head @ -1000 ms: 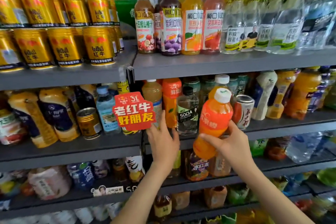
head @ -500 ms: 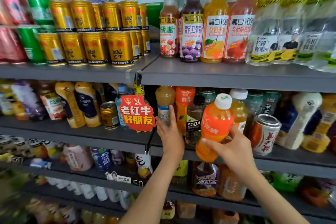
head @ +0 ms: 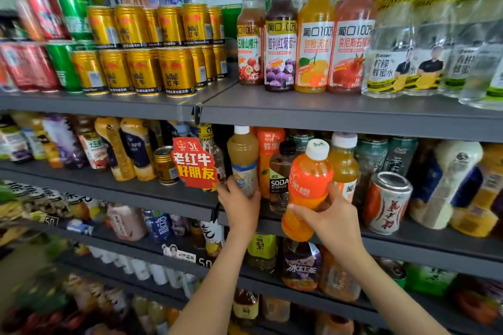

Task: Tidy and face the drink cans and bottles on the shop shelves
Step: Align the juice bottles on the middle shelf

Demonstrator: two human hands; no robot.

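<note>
The orange bottle [head: 307,187] hangs tilted just in front of the middle shelf's [head: 424,246] edge, the right hand [head: 330,221] curled round its lower half. On that shelf the left hand [head: 239,205] grips the base of a pale juice bottle [head: 242,153], with a dark soda bottle [head: 279,182] standing beside it. A red sign [head: 194,163] sticks out at the shelf's front, just beside the left hand.
</note>
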